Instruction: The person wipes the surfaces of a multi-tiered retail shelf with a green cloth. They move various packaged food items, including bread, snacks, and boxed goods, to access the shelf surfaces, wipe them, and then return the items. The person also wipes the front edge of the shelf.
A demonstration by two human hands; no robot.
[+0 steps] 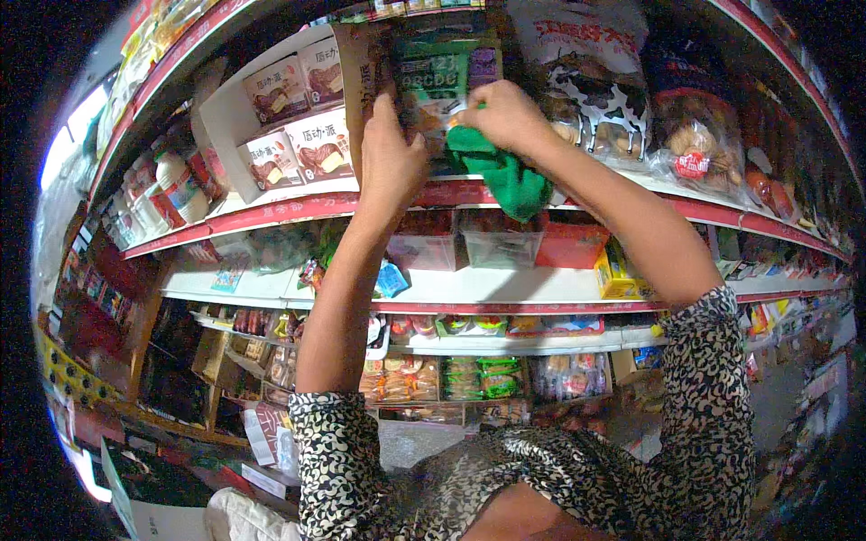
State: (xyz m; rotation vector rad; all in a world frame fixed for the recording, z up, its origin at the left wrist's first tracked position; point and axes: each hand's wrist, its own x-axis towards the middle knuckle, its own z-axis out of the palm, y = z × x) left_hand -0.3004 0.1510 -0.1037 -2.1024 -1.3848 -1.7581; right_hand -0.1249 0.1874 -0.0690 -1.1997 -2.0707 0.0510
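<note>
My right hand (511,118) grips a green cloth (514,182), which hangs down over the red shelf edge. Behind it stands a dark green package (433,74) printed with letters and numbers. My left hand (394,152) is raised against the brown side (365,74) of an open display carton; its fingertips are partly hidden, so its grip is unclear. Inside that carton sit several chocolate pie boxes (318,152). Right of the cloth is a large plastic bag with a cow print (595,101).
White milk bottles (179,179) stand at the left end of the upper shelf (291,206). A clear bag of round snacks (700,142) lies at the right. The shelf below holds plastic bins (504,240), a red box (572,243) and a yellow box (617,274). Packaged food (484,379) fills the lower tiers.
</note>
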